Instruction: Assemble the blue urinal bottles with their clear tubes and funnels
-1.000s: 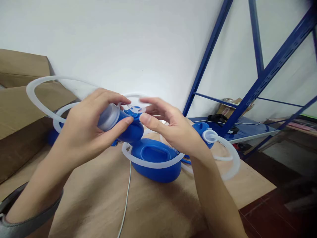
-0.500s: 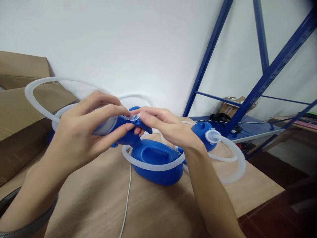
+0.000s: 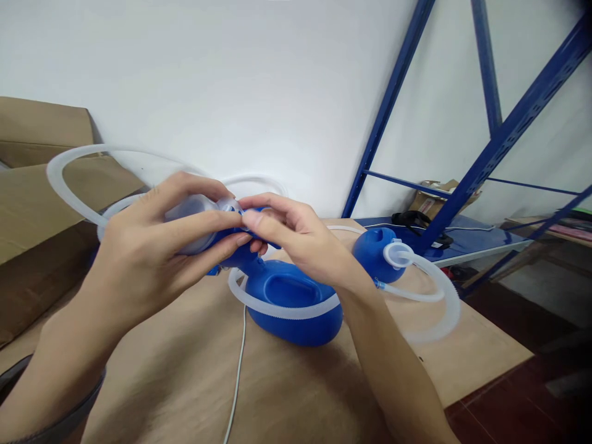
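Note:
My left hand [image 3: 161, 240] grips a blue bottle-like part with a translucent white cap [image 3: 189, 225], fingers above and thumb below. My right hand [image 3: 296, 237] pinches the same part at its right end, its thumb beside my left fingertips on a small clear fitting [image 3: 229, 205]. Just under the hands lies a blue plastic container [image 3: 296, 327] with an oval recess, a ribbed white tube [image 3: 287, 311] running across it. Farther right, a second blue container [image 3: 372, 250] has a white collar and a curved translucent hose [image 3: 448, 302]. My fingers hide much of the held part.
Cardboard boxes [image 3: 46, 185] stand at the left, with a looped white tube [image 3: 60, 179] before them. A thin white cable [image 3: 238, 376] crosses the brown tabletop [image 3: 185, 364]. Blue metal shelving [image 3: 481, 154] rises at the right, holding a small carton and black items.
My right thumb has moved left against my left fingertips, and my right wrist has shifted slightly left. The clear fitting now sits farther left, raised beside the cap.

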`<state>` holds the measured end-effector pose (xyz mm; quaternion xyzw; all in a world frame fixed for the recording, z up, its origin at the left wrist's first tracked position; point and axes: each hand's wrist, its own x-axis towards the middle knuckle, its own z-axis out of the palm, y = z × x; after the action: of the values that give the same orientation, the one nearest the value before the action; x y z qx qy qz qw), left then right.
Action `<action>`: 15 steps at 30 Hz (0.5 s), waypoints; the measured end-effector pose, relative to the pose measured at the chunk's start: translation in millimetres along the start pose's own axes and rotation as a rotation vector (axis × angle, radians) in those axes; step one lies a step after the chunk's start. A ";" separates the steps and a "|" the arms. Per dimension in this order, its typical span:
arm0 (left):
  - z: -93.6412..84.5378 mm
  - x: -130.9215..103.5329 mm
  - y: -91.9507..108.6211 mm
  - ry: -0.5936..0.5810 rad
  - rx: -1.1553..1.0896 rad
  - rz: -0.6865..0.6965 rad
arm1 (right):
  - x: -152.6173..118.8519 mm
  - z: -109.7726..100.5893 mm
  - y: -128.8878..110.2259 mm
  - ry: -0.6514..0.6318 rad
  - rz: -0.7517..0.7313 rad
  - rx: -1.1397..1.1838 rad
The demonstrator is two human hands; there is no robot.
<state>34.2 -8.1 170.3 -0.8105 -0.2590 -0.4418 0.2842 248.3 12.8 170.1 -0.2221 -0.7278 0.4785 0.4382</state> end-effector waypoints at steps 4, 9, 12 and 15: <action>-0.7 -0.6 -2.1 0.007 0.012 -0.002 | 1.9 0.6 10.6 -0.015 -0.073 -0.050; -4.3 -2.2 -4.7 0.035 -0.021 -0.037 | 1.2 -1.3 16.9 -0.061 -0.138 -0.056; -4.9 -4.0 -7.5 0.041 -0.021 -0.036 | 2.3 0.6 18.1 -0.057 -0.153 -0.051; -3.7 -5.0 -8.4 0.046 -0.012 -0.017 | 4.9 2.3 17.2 -0.057 -0.118 -0.037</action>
<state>24.0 -5.6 169.7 -0.7996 -0.2568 -0.4642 0.2814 242.2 23.0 156.5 -0.1734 -0.7605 0.4443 0.4406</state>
